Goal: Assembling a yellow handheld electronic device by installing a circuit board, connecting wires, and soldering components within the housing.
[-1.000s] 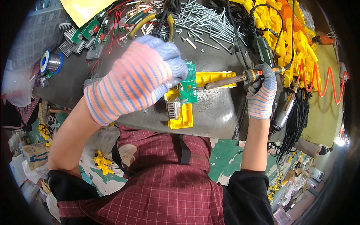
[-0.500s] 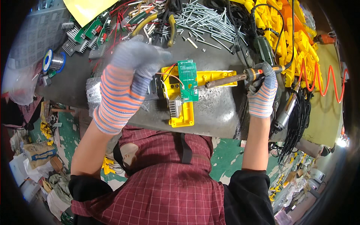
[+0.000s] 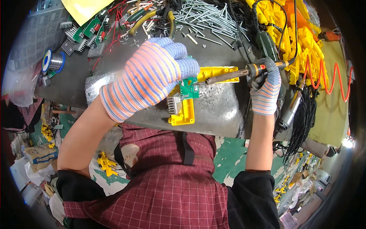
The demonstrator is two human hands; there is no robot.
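Observation:
My right hand (image 3: pixel 267 86), in a striped glove, is wrapped round the handle of a soldering iron (image 3: pixel 228 76). The iron points left, its tip at the edge of a green circuit board (image 3: pixel 189 90). The board, with a finned metal heat sink (image 3: pixel 174 105) beside it, lies over a yellow plastic housing (image 3: pixel 187 116). Over the upper left of the board is my gloved left hand (image 3: pixel 154 70), fingers curled together. It covers part of the board, and whatever its fingertips pinch is hidden.
Pliers (image 3: pixel 172 24), long screws (image 3: pixel 206 17) and red wires lie at the back. Solder wire on a spool (image 3: pixel 53 62) and boards with heat sinks (image 3: pixel 85 32) sit at left. Yellow housings (image 3: pixel 305 49), a coiled red hose (image 3: pixel 335 82) and black cables (image 3: pixel 303 118) are at right.
My left hand has swung right and is now over the board, hiding its upper left and the wires there. My right hand holds the soldering iron in nearly the same place.

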